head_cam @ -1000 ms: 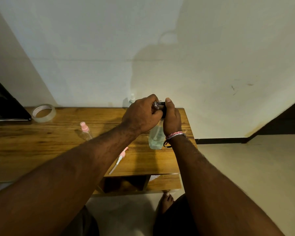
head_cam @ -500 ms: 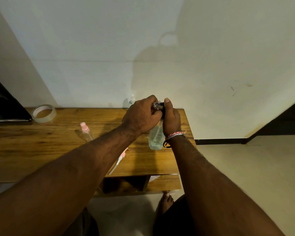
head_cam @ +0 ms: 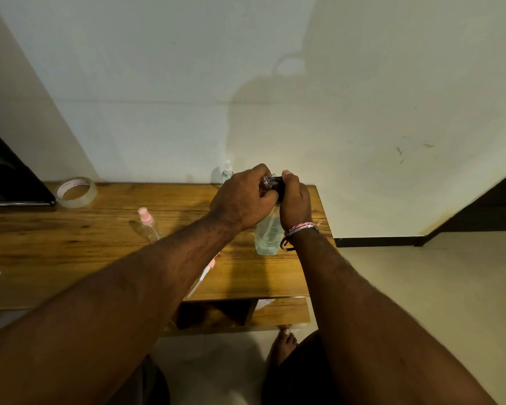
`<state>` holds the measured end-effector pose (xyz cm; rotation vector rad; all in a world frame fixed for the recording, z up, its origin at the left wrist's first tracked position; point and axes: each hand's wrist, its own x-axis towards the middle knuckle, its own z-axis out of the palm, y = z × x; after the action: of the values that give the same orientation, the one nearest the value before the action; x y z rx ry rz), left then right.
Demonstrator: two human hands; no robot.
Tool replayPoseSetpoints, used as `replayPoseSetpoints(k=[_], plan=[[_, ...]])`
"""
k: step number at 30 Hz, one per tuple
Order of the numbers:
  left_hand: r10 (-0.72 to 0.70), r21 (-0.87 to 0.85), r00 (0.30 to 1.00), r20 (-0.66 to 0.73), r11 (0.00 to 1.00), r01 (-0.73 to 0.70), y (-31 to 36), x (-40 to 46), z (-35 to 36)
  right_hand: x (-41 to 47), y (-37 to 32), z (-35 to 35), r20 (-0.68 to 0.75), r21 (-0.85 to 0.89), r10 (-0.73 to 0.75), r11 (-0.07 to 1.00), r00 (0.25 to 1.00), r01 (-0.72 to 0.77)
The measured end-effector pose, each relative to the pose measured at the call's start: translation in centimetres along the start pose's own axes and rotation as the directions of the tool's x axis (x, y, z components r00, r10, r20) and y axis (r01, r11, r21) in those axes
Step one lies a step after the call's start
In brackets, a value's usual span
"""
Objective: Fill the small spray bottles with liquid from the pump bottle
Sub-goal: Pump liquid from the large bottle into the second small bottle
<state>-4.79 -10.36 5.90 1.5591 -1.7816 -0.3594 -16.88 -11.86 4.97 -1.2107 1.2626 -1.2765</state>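
My left hand [head_cam: 241, 197] curls around a small clear bottle [head_cam: 268, 181], held at the black top of the pump bottle [head_cam: 267, 235]; my right hand [head_cam: 295, 200] grips that top; the pump bottle stands near the counter's [head_cam: 70, 252] right edge; a pink-capped spray bottle [head_cam: 148, 223] stands to its left.
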Motion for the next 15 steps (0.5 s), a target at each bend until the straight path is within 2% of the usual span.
replayPoseSetpoints(k=[6,15], plan=[[0.004,-0.055,1.000,-0.015,0.998,-0.005,0.09,-0.03,-0.05,0.17,0.53,-0.13,0.018,-0.026,0.000,1.000,1.000,0.000],[-0.002,-0.045,1.000,-0.012,0.999,0.002,0.38,0.08,-0.29,-0.04,0.12,-0.10,0.001,-0.017,0.020,1.000,1.000,-0.020]])
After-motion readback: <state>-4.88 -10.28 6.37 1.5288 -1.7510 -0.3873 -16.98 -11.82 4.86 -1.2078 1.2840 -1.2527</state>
